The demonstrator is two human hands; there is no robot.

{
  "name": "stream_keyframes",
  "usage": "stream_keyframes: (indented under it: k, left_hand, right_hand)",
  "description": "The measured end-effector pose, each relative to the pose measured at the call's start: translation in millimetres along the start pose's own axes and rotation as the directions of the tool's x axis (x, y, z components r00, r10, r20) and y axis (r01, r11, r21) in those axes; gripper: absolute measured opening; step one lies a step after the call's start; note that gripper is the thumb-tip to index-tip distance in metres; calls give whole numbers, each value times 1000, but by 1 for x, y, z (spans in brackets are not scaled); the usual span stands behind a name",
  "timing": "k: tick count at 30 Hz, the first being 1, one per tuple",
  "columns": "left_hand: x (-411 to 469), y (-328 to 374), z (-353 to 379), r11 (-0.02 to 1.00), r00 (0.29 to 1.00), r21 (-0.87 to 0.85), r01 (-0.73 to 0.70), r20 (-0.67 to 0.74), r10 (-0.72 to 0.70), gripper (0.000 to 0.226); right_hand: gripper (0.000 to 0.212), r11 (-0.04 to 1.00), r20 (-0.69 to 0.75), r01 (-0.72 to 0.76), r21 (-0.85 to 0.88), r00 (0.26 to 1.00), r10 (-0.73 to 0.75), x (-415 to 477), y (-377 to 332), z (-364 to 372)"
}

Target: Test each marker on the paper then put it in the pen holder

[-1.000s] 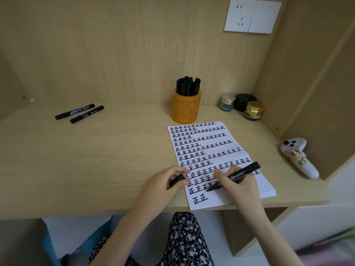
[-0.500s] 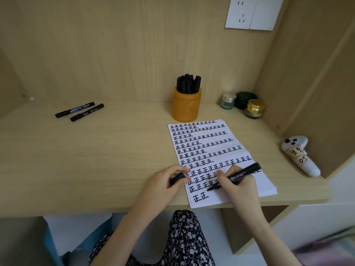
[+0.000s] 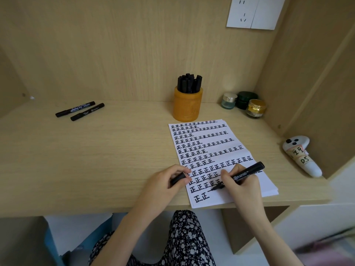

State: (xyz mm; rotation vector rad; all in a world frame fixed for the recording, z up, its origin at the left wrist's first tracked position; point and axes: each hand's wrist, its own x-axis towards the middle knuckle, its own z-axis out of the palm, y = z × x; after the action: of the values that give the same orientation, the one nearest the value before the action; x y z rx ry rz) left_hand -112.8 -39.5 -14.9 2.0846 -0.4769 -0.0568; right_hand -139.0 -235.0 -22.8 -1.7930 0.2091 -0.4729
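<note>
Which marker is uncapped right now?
The marker in the right hand, nib on the paper; the left hand holds its cap. The two spare markers lying far left are capped.

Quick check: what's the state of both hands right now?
Left hand: closed, pinching the marker cap.
Right hand: closed, holding the marker, tip on the paper.

The white paper sheet (image 3: 217, 199) before you carries rows of one handwritten black character, 正. The white plastic handheld controller (image 3: 296, 144) at your right bears a tan label (image 3: 305, 160) reading "DS" (a second label above it is illegible). Print on the two black markers (image 3: 75, 109) lying at your left is too small to read.
</note>
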Motion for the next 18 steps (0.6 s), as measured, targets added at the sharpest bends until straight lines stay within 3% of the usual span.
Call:
stream_keyframes:
  k: [18]
  left_hand:
    - [0,-2,0,1000,1000,-8,4,-4,-4,19]
  right_hand:
    - [36,1000,37,3,16,999,-4,0,-2,-1]
